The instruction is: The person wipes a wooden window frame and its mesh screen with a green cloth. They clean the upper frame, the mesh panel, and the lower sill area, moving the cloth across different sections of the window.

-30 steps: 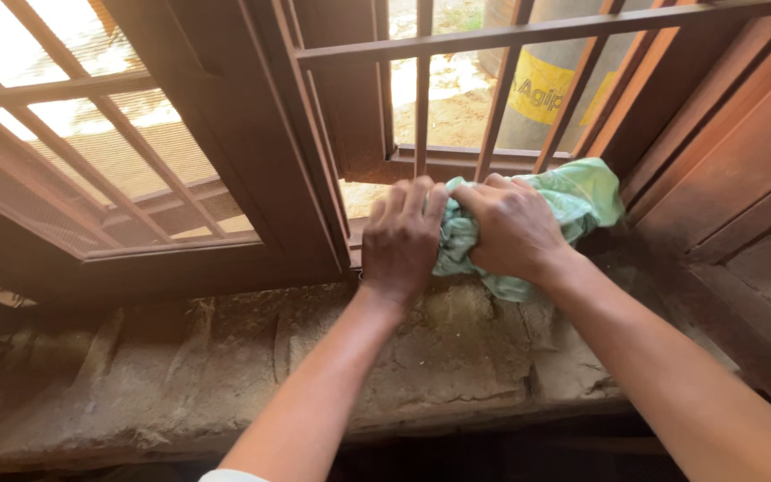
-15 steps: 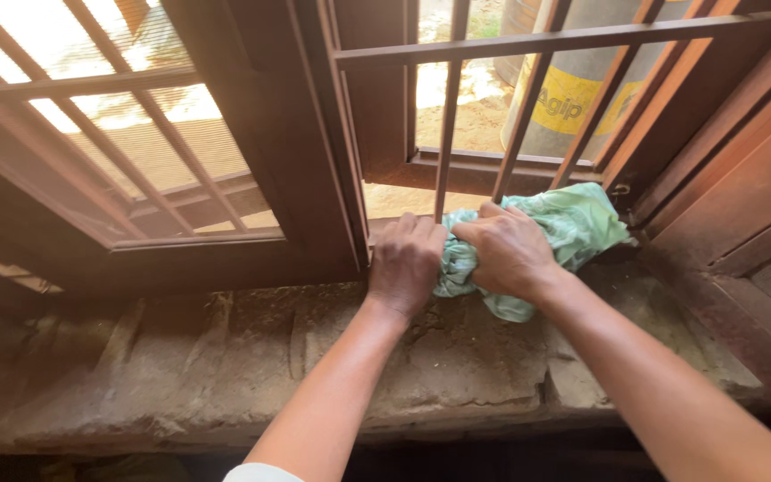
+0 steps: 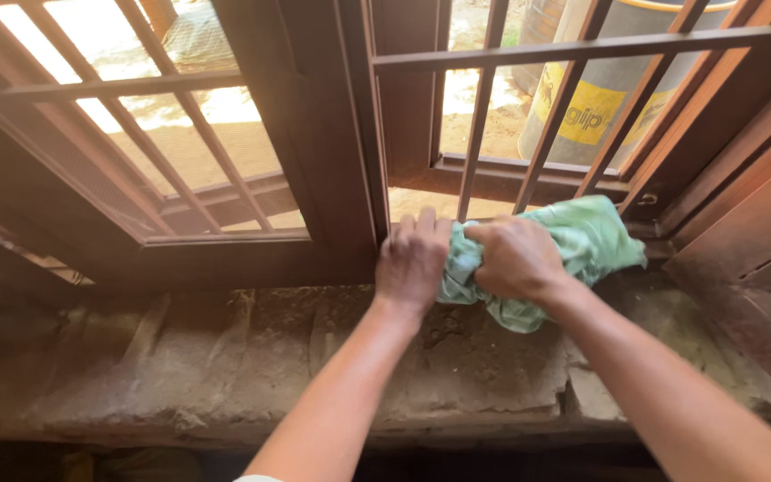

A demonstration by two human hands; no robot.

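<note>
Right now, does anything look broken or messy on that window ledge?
Yes. The rough brown stone ledge is cracked and crumbly with dirt, most near the two hands gripping the crumpled pale green cloth.

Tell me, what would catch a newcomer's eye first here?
Two bare hands bunching a pale green cloth at the foot of the window bars: the left hand beside the right hand. Below them lies a rough, cracked stone sill; outside stands a grey drum.
</note>
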